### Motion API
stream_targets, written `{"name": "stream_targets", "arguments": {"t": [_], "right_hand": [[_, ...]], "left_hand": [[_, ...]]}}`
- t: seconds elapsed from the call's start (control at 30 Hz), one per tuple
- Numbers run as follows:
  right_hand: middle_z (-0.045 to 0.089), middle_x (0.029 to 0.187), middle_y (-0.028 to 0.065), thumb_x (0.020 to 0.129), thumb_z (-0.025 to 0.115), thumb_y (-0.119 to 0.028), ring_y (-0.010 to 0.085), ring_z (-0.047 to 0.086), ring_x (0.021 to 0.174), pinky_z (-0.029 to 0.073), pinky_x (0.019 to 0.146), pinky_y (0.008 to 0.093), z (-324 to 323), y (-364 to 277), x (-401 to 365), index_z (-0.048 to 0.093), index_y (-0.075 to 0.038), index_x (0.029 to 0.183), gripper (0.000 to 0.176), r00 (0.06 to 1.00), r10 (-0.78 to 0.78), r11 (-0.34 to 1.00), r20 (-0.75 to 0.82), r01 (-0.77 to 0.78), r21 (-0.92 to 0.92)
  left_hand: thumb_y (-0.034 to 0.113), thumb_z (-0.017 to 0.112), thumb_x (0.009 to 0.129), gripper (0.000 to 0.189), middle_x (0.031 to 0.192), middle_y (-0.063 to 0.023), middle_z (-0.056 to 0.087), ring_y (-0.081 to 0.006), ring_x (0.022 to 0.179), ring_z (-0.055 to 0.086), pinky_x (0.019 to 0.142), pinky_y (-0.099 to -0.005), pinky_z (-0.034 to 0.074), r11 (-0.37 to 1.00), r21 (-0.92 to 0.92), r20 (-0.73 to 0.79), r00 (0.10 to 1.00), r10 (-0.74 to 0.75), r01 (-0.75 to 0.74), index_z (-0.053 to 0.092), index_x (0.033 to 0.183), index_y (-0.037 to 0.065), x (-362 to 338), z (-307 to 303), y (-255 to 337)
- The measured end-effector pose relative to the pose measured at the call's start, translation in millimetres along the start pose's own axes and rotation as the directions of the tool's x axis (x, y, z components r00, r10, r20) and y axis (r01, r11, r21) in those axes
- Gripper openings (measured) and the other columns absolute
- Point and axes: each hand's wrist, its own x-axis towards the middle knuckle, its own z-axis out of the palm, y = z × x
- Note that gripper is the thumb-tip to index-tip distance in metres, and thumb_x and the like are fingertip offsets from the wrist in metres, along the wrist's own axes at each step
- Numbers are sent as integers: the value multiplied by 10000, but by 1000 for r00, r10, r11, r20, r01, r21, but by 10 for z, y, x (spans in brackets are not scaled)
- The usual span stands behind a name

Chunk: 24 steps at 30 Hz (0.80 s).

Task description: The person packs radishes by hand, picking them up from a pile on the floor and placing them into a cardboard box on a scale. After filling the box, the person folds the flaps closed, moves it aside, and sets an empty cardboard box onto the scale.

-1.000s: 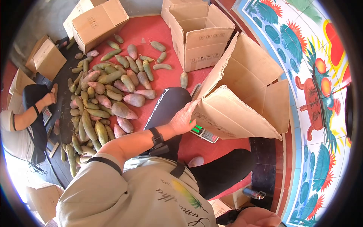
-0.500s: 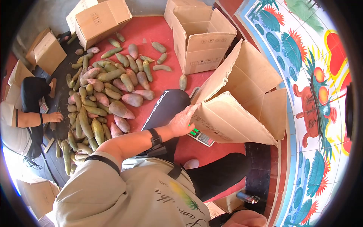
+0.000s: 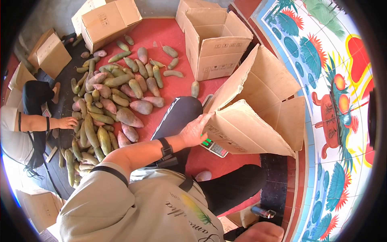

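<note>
My left hand [image 3: 196, 130], with a dark band on its wrist, grips the near corner of an open cardboard box [image 3: 258, 117]. The box leans with its flaps up. A digital scale [image 3: 217, 149] with a green lit display shows partly beneath it. My right hand [image 3: 261, 232] is at the bottom edge, cut off by the frame; its fingers cannot be made out. To the left of my knee lies a big heap of long green and pinkish vegetables [image 3: 105, 92]. One pinkish vegetable [image 3: 204, 175] lies between my legs.
Another open box [image 3: 217, 48] stands farther back, with a closed-looking box [image 3: 109, 22] at the upper left. On the left, another person's hand [image 3: 67, 122] reaches to the heap's edge. A painted tile wall [image 3: 330, 121] borders the right side.
The other person's hand has moved right to the heap. My right hand has shifted slightly at the bottom edge. My left hand stays on the box corner.
</note>
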Motion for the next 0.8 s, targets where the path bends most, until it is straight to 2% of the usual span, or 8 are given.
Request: {"name": "stream_targets", "arguments": {"t": [0.03,0.07,0.17,0.23,0.37,0.43,0.63,0.8], "right_hand": [[536,1016,156,796,599,-188,281,595,710,457,546,406,-289,-78,-43,277,-185,1332,625,898,279,947,340,-317,60],[536,1016,156,796,599,-188,281,595,710,457,546,406,-269,23,-53,277,-185,1332,625,898,280,946,340,-318,59],[566,915,163,789,494,-14,288,530,876,421,780,393,30,579,-313,535,-30,1093,307,859,507,730,-79,-476,-490],[526,1056,199,758,590,-50,348,511,946,412,817,403,-41,1015,-483,483,25,1123,388,789,610,603,-77,-525,-600],[524,1047,180,735,628,-85,341,491,964,390,851,411,-108,1436,-819,485,10,1131,433,698,714,458,-58,-528,-715],[530,1004,163,716,639,-91,339,478,947,367,867,416,-133,1532,-915,503,6,1091,411,705,709,387,0,-389,-836],[533,864,143,723,603,-30,336,479,880,366,824,397,-222,1776,-1093,545,3,894,184,641,766,453,-52,-595,-664],[521,809,129,715,593,-2,322,474,850,361,840,385,-219,1760,-1011,532,3,817,119,687,725,532,-41,-597,-600]], "left_hand": [[21,571,670,737,1217,-202,388,-375,1092,440,915,-391,397,1000,3,18,1000,-21,21,235,1325,53,0,-3,9],[21,571,670,737,1217,-202,388,-375,1092,440,915,-391,397,1000,2,19,1000,-21,20,235,1325,53,0,-1,2],[26,571,672,733,1230,-204,380,-376,1111,426,933,-389,386,1000,4,8,1000,21,-22,233,1322,41,1,5,-16],[33,572,673,739,1253,-207,364,-377,1129,412,952,-387,371,1000,8,3,1000,12,-12,224,1326,31,8,6,-7],[39,572,673,748,1266,-215,360,-374,1144,404,964,-386,360,1000,8,-4,1000,1,-1,215,1329,21,10,24,-38],[42,571,671,753,1276,-221,361,-367,1166,392,975,-380,353,1000,7,39,999,-11,11,207,1330,11,21,12,-31],[46,566,660,747,1276,-229,371,-361,1183,382,981,-375,351,998,38,38,998,45,-47,223,1324,8,26,17,-22],[46,569,654,744,1246,-224,391,-374,1152,401,963,-384,365,1000,20,22,1000,14,-15,234,1318,16,27,-2,1]]}}
